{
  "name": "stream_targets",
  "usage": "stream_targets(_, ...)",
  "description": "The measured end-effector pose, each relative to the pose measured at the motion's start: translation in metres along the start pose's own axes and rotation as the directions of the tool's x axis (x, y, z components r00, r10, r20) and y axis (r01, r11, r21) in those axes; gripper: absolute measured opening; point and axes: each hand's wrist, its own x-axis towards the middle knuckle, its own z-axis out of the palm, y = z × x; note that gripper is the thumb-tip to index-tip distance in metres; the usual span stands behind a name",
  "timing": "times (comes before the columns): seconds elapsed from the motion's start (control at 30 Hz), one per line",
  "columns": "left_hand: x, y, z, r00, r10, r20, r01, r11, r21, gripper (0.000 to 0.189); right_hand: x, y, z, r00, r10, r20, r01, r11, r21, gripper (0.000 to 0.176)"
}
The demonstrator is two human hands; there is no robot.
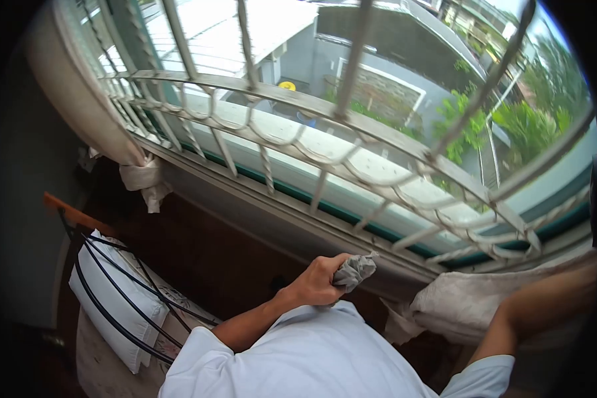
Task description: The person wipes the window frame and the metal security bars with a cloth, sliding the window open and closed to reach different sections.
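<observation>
My left hand (320,281) is closed round a crumpled grey cloth (355,270), held in front of my chest below the window sill. The cloth bunches out past the fingers on the right. My right arm reaches out to the right edge, over a gathered pale curtain (464,302); the hand itself is hidden in the dark border of the view. Ahead stands a window with a white metal grille (378,132), its curved bars and scrollwork running across the opening.
A knotted curtain (142,174) hangs at the window's left side. At the lower left are a chair or bed frame of black metal bars (106,318) and a white pillow (116,302). Outside show roofs, a wall and green plants.
</observation>
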Motion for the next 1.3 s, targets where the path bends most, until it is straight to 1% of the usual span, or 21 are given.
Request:
stream_targets(0.13, -0.009, -0.001, -0.043, 0.999, -0.033, -0.027, 0.033, 0.999, 0.012, 0.047, -0.02, -0.024, 0.042, 0.993, -0.019, 0.115, 0.001, 0.987, 0.159, 0.036)
stream_targets(0.2, -0.017, -0.002, -0.06, 0.997, -0.02, -0.071, 0.021, 1.0, 0.008, 0.045, -0.036, -0.033, 0.068, 0.984, -0.107, 0.142, 0.051, 0.935, 0.351, 0.042)
stream_targets(0.23, -0.022, -0.005, -0.069, 0.995, -0.026, -0.094, 0.029, 0.999, 0.027, 0.043, -0.055, -0.051, 0.102, 0.969, 0.159, -0.187, -0.078, 0.923, 0.378, 0.043)
stream_targets(0.3, -0.034, -0.007, -0.089, 0.991, -0.055, -0.12, 0.059, 0.998, 0.029, 0.046, -0.067, -0.069, 0.134, 0.986, 0.138, -0.09, -0.075, 0.863, 0.5, 0.044)
stream_targets(0.33, -0.039, -0.008, -0.1, 0.989, -0.085, -0.122, 0.089, 0.996, 0.027, 0.049, -0.066, -0.064, 0.133, 0.933, -0.206, 0.296, -0.007, 0.811, 0.584, 0.045)
stream_targets(0.53, -0.079, -0.011, -0.152, 0.955, -0.133, -0.265, 0.141, 0.99, 0.013, 0.049, -0.148, -0.121, 0.215, 0.875, 0.013, 0.485, -0.345, 0.719, 0.604, 0.061)
stream_targets(0.57, -0.086, -0.011, -0.163, 0.952, -0.143, -0.27, 0.149, 0.989, 0.002, 0.049, -0.152, -0.127, 0.236, 0.827, -0.047, 0.56, -0.372, 0.701, 0.608, 0.057)
stream_targets(0.67, -0.109, -0.011, -0.185, 0.909, -0.197, -0.366, 0.21, 0.978, -0.003, 0.048, -0.19, -0.178, 0.302, 0.724, -0.014, 0.69, -0.57, 0.551, 0.609, 0.041)
stream_targets(0.7, -0.117, -0.016, -0.189, 0.857, -0.192, -0.478, 0.199, 0.979, -0.037, 0.048, -0.199, -0.187, 0.312, 0.552, -0.036, 0.833, -0.697, 0.529, 0.484, 0.04)
stream_targets(0.77, -0.127, -0.018, -0.201, 0.749, -0.245, -0.615, 0.208, 0.969, -0.133, 0.049, -0.234, -0.188, 0.348, 0.351, -0.208, 0.913, -0.765, 0.499, 0.408, 0.049)
stream_targets(0.8, -0.129, -0.015, -0.208, 0.746, -0.238, -0.621, 0.206, 0.971, -0.125, 0.049, -0.247, -0.194, 0.361, 0.358, -0.215, 0.908, -0.761, 0.496, 0.418, 0.049)
stream_targets(0.87, -0.133, -0.015, -0.22, 0.639, -0.14, -0.756, 0.125, 0.989, -0.077, 0.048, -0.272, -0.215, 0.387, 0.049, -0.206, 0.977, -0.882, 0.45, 0.139, 0.075)
stream_targets(0.9, -0.137, -0.015, -0.227, 0.656, -0.132, -0.744, 0.111, 0.991, -0.078, 0.057, -0.289, -0.224, 0.4, 0.059, -0.212, 0.976, -0.88, 0.45, 0.151, 0.075)
stream_targets(0.97, -0.137, -0.013, -0.236, 0.674, -0.085, -0.734, 0.047, 0.996, -0.073, 0.061, -0.313, -0.241, 0.423, 0.232, -0.306, 0.923, -0.882, 0.333, 0.333, 0.098)
stream_targets(1.0, -0.135, -0.01, -0.242, 0.693, -0.045, -0.72, -0.013, 0.997, -0.075, 0.065, -0.309, -0.251, 0.43, 0.122, -0.347, 0.93, -0.97, 0.155, 0.185, 0.108)
stream_targets(1.07, -0.132, -0.003, -0.255, 0.735, -0.027, -0.677, -0.011, 0.999, -0.053, 0.072, -0.329, -0.266, 0.449, 0.248, -0.336, 0.908, -0.964, 0.006, 0.265, 0.105)
stream_targets(1.1, -0.134, -0.004, -0.263, 0.766, 0.014, -0.642, 0.087, 0.988, 0.126, 0.073, -0.337, -0.264, 0.463, 0.19, -0.371, 0.909, -0.966, 0.093, 0.24, 0.094)
stream_targets(1.13, -0.135, -0.005, -0.274, 0.799, 0.049, -0.599, 0.172, 0.936, 0.306, 0.075, -0.33, -0.269, 0.472, 0.17, -0.374, 0.912, -0.976, 0.061, 0.207, 0.078)
stream_targets(1.2, -0.132, 0.003, -0.307, 0.8, 0.114, -0.589, 0.148, 0.914, 0.379, 0.068, -0.339, -0.272, 0.496, 0.275, -0.347, 0.897, -0.959, -0.033, 0.281, 0.053)
stream_targets(1.27, -0.131, 0.018, -0.351, 0.867, -0.229, -0.442, 0.405, 0.84, 0.361, 0.056, -0.341, -0.273, 0.518, 0.242, -0.371, 0.897, -0.964, 0.014, 0.266, 0.046)
stream_targets(1.3, -0.129, 0.022, -0.371, 0.871, -0.134, -0.472, 0.37, 0.812, 0.451, 0.046, -0.339, -0.275, 0.529, 0.197, -0.395, 0.897, -0.976, 0.009, 0.219, 0.05)
